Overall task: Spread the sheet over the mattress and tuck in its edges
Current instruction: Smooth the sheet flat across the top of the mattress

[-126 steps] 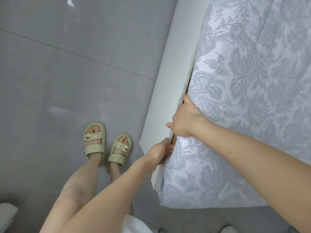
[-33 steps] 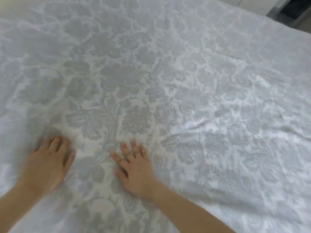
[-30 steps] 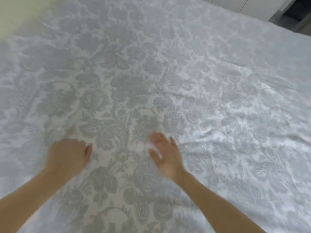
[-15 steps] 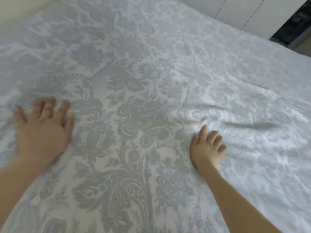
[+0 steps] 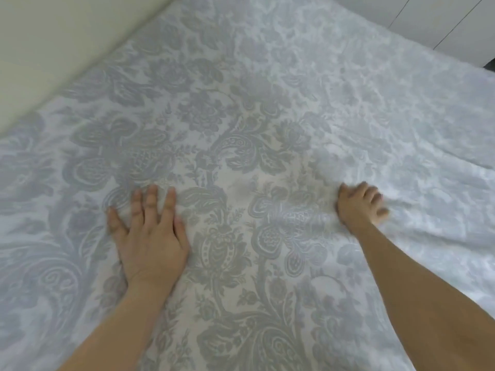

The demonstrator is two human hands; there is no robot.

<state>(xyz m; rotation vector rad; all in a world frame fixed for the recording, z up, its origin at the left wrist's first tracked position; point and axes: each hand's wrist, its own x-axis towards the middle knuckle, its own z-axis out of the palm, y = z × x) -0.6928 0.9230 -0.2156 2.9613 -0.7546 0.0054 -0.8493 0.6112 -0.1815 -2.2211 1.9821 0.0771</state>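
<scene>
1. Head view: the sheet (image 5: 241, 103), pale with a grey flower pattern, lies spread across the bed and fills most of the picture.
2. The left hand (image 5: 150, 234) lies palm down on the sheet, fingers straight and slightly fanned, thumb out to the side.
3. The right hand (image 5: 360, 204) rests on the sheet well apart from the left, fingers spread and a little bent; it is blurred.
4. Soft creases run through the cloth beside the right hand.
5. A cream wall (image 5: 53, 36) borders the far left edge; white cupboard doors (image 5: 442, 17) stand at the far right.
</scene>
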